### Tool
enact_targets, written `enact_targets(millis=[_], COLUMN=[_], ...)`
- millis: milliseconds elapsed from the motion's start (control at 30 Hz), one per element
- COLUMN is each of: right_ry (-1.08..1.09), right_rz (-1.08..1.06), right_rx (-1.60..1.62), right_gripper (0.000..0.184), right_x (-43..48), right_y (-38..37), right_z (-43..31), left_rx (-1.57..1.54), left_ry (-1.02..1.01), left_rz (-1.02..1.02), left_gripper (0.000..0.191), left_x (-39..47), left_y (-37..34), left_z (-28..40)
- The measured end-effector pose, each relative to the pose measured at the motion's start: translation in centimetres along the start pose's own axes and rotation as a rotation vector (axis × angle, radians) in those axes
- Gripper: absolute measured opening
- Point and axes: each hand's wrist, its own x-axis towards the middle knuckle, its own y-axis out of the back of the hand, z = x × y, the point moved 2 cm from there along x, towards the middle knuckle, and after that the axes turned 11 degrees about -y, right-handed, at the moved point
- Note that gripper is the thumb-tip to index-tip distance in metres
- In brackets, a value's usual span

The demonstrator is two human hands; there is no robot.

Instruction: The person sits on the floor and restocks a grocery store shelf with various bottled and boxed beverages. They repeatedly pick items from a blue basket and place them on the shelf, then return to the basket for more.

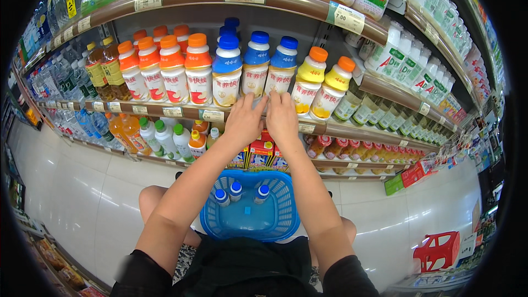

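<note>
Both of my hands reach to the middle shelf, close together at the lower fronts of two blue-capped plastic drink bottles. My left hand is below the middle blue-capped bottle, its index finger pointing towards the neighbouring one. My right hand has bent fingers against the lower part of the right blue-capped bottle. My fingers hide the bottle bases, so a grip cannot be made out. A blue plastic basket stands on the floor between my knees, below my forearms. Three blue-capped bottles stand upright inside it, near its far side.
Orange-capped bottles line the shelf at left; two yellow-necked bottles stand at right. The brown shelf edge carries price tags. Below are green-capped bottles and boxed drinks. A red plastic stool stands behind at right.
</note>
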Motion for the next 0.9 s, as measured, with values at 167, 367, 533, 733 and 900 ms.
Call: enact_targets(millis=[167,367,533,733,900], right_ry=[0.064,0.143,-0.234,-0.622,-0.606], right_rz=[0.054,0.009,-0.535,-0.927,-1.054], right_rx=[0.131,0.273,0.126,-0.085,-0.126], right_gripper=[0.029,0.025,0.031,0.064,0.066], right_x=[-2.0,-11.7,-23.1,-28.4,-29.4], right_y=[1.5,0.3,-6.5,-12.5,-15.9], right_z=[0.3,4.3,12.1,17.0,18.5], left_rx=[-0.089,-0.362,-0.502,-0.691,-0.713], left_ry=[-0.061,-0.111,0.127,0.493,0.577], left_rz=[0.146,0.095,-0.489,-0.906,-0.999], left_gripper=[0.052,0.038,0.053,0.071,0.080], left_x=[-0.1,-7.9,-19.7,-25.6,-25.7], left_y=[0.1,-1.8,-12.7,-22.3,-24.4], left_z=[0.8,2.9,3.2,3.8,4.8])
